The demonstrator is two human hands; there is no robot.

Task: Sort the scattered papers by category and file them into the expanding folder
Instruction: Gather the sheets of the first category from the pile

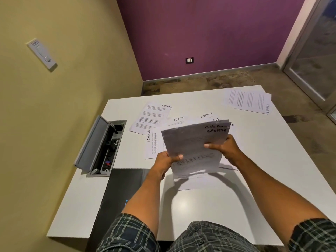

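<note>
I hold a small stack of white papers (190, 140) tilted above the white table (200, 211); the top sheet is marked SPORTS. My left hand (166, 161) grips the stack's lower left edge with the thumb on top. At the right side, my right hand (226, 148) pinches it. Under and behind the stack lie loose sheets: one marked ADMIN (151, 118), a second ADMIN sheet (179, 120), sheets marked FINANCE (152, 144) and HR, partly hidden. A FINANCE pile (249, 100) lies at the far right corner. A dark folder (118, 193) lies flat at the table's near left.
An open grey cable box (101, 148) with sockets is sunk into the table's left edge, its lid raised. A yellow wall stands close on the left and a purple wall behind. A glass door is at the far right.
</note>
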